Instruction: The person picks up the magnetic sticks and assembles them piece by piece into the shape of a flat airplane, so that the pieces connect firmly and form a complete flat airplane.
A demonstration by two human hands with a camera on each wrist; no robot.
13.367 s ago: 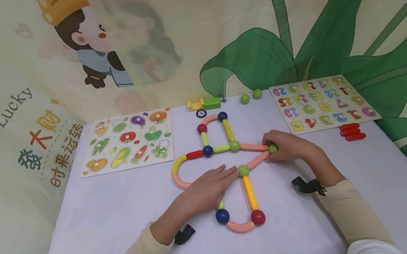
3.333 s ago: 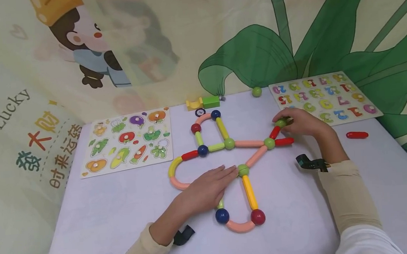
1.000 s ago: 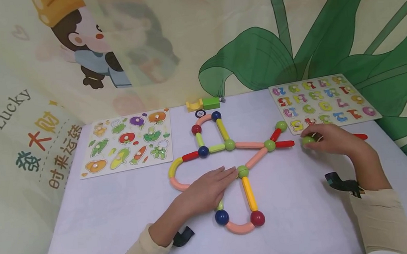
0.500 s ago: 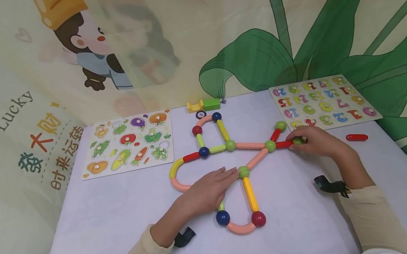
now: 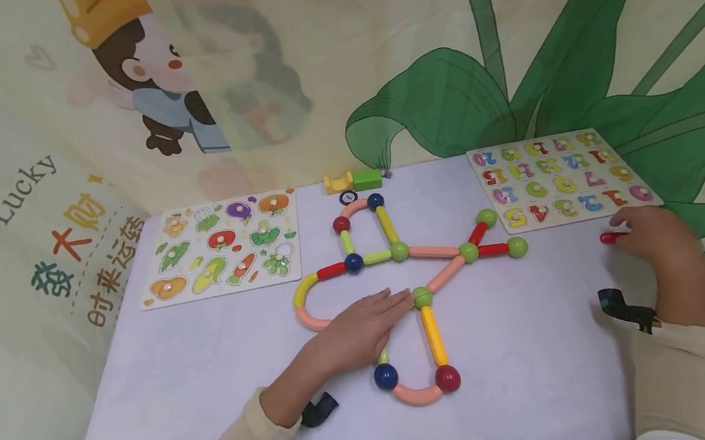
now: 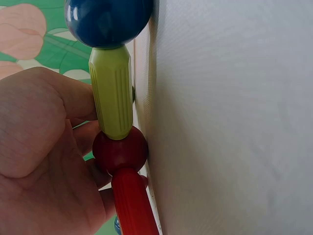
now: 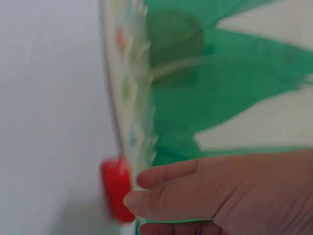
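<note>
My left hand (image 5: 358, 333) lies with fingers extended over the near-left part of a flat figure of magnetic rods and balls. In the left wrist view its thumb touches a light-green rod (image 6: 112, 93) by a red ball (image 6: 120, 151); other fingers are partly hidden behind. At the right, my right hand (image 5: 659, 244) reaches a loose red rod (image 5: 607, 238), covering its right end. The right wrist view has the thumb tip against that rod, the forefinger apart from it. Two short red rods branch from a green ball (image 5: 469, 252), ending in green balls (image 5: 517, 247).
A vegetable puzzle board (image 5: 218, 248) lies at the left, a number puzzle board (image 5: 563, 179) at the back right. Green and yellow toy blocks (image 5: 366, 179) and a small black wheel (image 5: 348, 197) stand near the printed backdrop. Black wrist cameras hang below both wrists.
Green balls from the back now cap both short red rods. My right hand has released the last ball and moved right to the loose red rod. The left hand stays put.
</note>
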